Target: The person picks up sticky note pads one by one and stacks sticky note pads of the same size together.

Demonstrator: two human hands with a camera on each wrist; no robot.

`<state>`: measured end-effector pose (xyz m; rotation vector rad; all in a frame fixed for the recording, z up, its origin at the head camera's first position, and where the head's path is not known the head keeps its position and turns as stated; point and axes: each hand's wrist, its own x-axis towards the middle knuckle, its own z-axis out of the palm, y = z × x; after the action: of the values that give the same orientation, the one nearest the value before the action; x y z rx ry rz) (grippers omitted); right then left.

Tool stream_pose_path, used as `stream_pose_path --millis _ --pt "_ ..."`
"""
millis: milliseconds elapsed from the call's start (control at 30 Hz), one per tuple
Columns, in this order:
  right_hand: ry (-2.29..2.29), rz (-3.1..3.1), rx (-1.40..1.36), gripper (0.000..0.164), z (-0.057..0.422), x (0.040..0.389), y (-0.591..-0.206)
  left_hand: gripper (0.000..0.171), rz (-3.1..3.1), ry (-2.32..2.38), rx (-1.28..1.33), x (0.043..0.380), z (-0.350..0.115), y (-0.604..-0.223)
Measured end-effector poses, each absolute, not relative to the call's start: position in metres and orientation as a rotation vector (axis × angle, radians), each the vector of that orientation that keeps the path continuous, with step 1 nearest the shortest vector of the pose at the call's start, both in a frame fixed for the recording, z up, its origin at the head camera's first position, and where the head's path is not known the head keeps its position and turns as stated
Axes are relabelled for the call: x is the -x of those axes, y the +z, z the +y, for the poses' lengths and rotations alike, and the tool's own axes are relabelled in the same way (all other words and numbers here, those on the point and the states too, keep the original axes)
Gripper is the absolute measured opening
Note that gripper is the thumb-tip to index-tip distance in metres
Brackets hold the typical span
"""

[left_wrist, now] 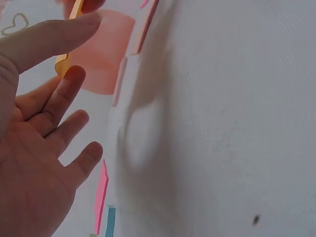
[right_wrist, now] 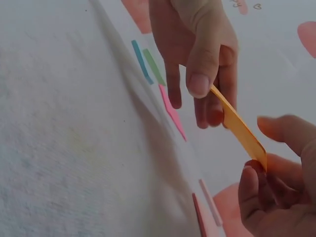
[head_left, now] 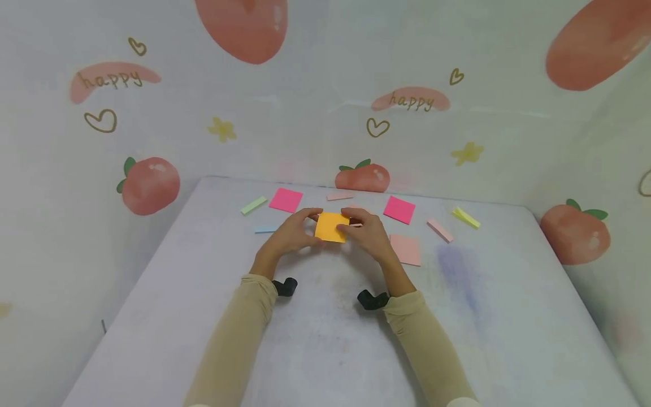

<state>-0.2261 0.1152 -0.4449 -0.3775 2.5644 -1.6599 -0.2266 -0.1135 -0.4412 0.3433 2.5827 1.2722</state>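
Note:
Above the table, an orange sticky note pad (head_left: 329, 227) is held up between both hands. The left hand (head_left: 294, 233) pinches its left end between thumb and fingertips; the other fingers are spread in the left wrist view. At the opposite end, the right hand (head_left: 370, 236) has its fingers curled against the pad's edge. Its thumb overlaps the pad's face in the head view and stands off it in the right wrist view. Behind the right forearm lies a light pink sticky note pad (head_left: 406, 250).
Two hot pink sticky notes (head_left: 286, 200) (head_left: 399, 210) lie toward the back. Narrow strips are scattered around: green (head_left: 254, 206), blue (head_left: 265, 230), pink (head_left: 439, 230), pale pink (head_left: 339, 196) and yellow (head_left: 465, 217). A printed curtain (head_left: 315, 113) rises behind the table. A bluish stain (head_left: 460, 277) marks the right side.

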Motion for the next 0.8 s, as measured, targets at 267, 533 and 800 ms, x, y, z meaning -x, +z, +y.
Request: stream_pose_path --millis 267,533,800 --pt "-1.584 2.526 0.568 0.067 0.1209 0.2244 -0.4427 0.084 2.509 1.343 -0.328 0.2268 -0.1115 -0.4394" --pt "-1.504 2.515 0.696 0.077 0.1209 0.2210 -0.4392 0.083 2.475 1.428 -0.332 0.2211 -0.1150 -0.4359" --pt "-1.482 2.483 0.706 0.072 0.1255 0.2221 -0.4406 0.085 2.433 1.508 -0.319 0.2204 -0.1158 -0.4397"
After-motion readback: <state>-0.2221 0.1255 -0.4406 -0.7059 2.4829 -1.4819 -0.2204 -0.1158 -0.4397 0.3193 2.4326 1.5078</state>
